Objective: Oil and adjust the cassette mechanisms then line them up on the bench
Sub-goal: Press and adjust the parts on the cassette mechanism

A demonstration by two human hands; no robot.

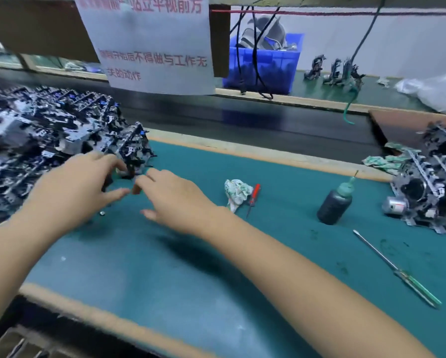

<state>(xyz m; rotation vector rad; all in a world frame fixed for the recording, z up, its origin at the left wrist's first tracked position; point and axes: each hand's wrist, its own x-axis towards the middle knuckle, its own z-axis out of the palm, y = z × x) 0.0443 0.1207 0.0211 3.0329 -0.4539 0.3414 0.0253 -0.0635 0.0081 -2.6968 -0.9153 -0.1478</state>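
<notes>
Teal matting covers the surface (242, 267), with a big heap of cassette mechanisms (41, 140) at far left and a smaller batch (433, 184) at right. This looks like the fetching step: both hands reach for the mechanism (135, 151) at the heap's near edge. The left hand (74, 192) and right hand (172, 195) have fingers spread, each grip released, fingertips near or touching it; blur hides which. Next, lift one clear, then use the oil bottle (335, 200).
</notes>
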